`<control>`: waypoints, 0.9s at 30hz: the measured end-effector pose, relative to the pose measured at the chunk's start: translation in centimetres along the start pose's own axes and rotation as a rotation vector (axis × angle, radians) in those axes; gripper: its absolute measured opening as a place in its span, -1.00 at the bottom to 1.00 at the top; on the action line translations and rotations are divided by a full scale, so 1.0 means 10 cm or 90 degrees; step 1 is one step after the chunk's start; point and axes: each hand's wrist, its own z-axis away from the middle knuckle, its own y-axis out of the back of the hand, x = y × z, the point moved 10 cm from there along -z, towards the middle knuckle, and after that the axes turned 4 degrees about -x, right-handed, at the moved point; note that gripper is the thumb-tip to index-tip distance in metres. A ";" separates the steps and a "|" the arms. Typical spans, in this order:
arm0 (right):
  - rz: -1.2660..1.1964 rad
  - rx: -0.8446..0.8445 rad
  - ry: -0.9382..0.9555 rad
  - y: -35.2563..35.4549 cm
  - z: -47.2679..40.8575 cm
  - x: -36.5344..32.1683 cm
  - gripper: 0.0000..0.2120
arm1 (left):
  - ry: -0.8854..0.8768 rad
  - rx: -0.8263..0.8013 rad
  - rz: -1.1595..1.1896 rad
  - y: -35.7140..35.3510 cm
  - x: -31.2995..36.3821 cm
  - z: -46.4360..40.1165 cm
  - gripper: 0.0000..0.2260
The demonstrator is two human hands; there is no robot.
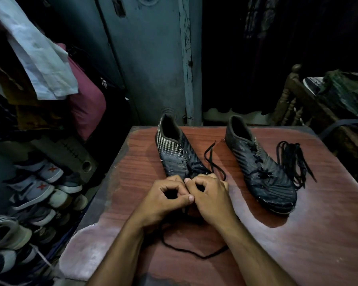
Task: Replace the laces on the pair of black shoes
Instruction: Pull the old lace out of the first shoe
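Two black shoes stand on a reddish wooden table (298, 244), toes toward me. The left shoe (174, 149) has bare upper eyelets and its toe is hidden under my hands. My left hand (165, 199) and my right hand (209, 197) meet over that toe, fingers curled, pinching a black lace (194, 252) between thumbs and forefingers. One end of this lace loops over the table near my wrists; the other end (211, 157) trails between the shoes. The right shoe (260, 172) is still laced. A bundle of black laces (291, 159) lies to its right.
A heap of sneakers (35, 193) fills the floor at the left. Clothes (39, 54) hang above them. A grey metal door (149, 58) stands behind the table. A wooden chair (293, 96) with cloth on it sits at the back right.
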 end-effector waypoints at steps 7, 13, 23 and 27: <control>-0.033 -0.026 0.030 0.00 0.01 -0.02 -0.73 | 0.027 0.207 -0.055 0.32 -0.16 -0.04 -0.92; -0.103 -0.018 0.047 0.02 0.01 -0.01 -0.61 | -0.003 0.211 -0.254 0.26 -0.02 -0.02 -0.81; -0.078 -0.001 -0.024 0.01 -0.03 0.09 -0.50 | -0.010 0.033 0.020 0.07 -0.01 0.01 -0.88; -0.076 -0.019 -0.001 -0.01 -0.03 0.06 -0.54 | -0.023 0.027 0.031 0.07 0.01 0.00 -0.87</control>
